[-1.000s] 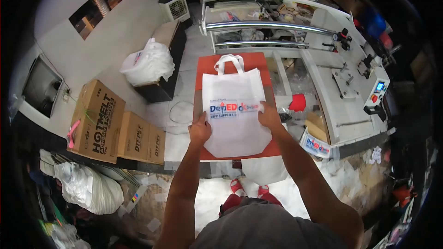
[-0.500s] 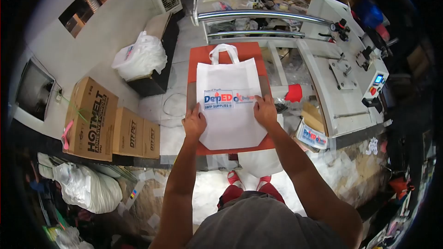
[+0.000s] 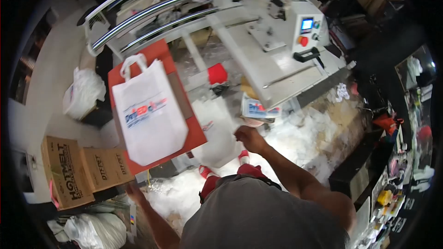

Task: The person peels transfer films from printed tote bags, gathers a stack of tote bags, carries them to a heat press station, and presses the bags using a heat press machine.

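Note:
A white tote bag [image 3: 154, 131] with a blue and red print lies flat on the red-orange platen [image 3: 196, 133], its handles toward the far end. My right hand [image 3: 249, 139] is off the bag, just below a stack of printed sheets [image 3: 260, 109], fingers curled; whether it holds anything is hidden. Beside the platen hangs another white bag [image 3: 214, 133], close to my right hand. My left hand [image 3: 135, 193] is blurred, low at the left below the small cardboard boxes, away from the tote bag.
The white press machine [image 3: 272, 60] with its control box [image 3: 306, 27] stands right of the platen. Cardboard boxes [image 3: 64, 170] sit at the left, a stuffed white sack [image 3: 97, 230] below them. A white plastic bag [image 3: 85, 93] rests behind.
Both hands have left the tote bag: my right hand went toward the printed sheets, my left hand down and left. The view has turned right, and the bag stays on the platen.

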### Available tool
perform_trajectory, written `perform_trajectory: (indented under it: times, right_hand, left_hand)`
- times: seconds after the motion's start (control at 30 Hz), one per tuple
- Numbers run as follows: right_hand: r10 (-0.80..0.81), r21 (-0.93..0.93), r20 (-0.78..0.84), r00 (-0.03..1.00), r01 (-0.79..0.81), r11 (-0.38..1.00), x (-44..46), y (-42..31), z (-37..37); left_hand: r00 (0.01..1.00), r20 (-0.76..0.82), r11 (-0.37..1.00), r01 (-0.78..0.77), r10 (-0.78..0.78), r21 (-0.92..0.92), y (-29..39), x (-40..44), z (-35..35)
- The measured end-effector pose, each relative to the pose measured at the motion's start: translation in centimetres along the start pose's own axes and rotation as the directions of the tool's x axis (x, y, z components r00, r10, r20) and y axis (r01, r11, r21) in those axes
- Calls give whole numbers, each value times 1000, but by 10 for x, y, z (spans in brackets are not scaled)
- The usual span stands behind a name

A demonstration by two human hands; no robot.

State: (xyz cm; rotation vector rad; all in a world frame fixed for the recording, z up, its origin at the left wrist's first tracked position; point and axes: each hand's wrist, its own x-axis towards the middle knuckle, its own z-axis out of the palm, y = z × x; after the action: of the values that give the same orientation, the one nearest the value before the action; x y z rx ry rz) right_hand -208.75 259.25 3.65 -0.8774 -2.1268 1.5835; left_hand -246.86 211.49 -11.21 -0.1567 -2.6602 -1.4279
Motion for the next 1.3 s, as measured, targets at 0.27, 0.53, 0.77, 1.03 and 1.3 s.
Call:
perform_trajectory:
  times: [0.27, 0.53, 0.77, 1.03, 1.3]
  right_hand:
    - [-614, -686, -484, 623, 166, 708, 31, -72, -270]
    - [-675, -853, -168, 719, 237, 465, 96, -70, -311]
    - [-675, -869, -195, 711, 194, 455, 99, -74, -306]
    - [-650, -872, -197, 734, 172, 458, 101, -77, -299]
    - [-685, -850, -259, 681, 176, 496, 95, -74, -269]
  left_hand:
    - [178, 703, 704, 399, -688, 588, 14, -259, -5]
    - [445, 612, 733, 577, -653, 362, 52, -320, 69]
    - [506, 518, 690, 675, -690, 259, 70, -317, 67]
    - [443, 503, 643, 685, -742, 344, 56, -356, 56]
    - [595, 597, 839, 441, -538, 317, -57, -378, 74]
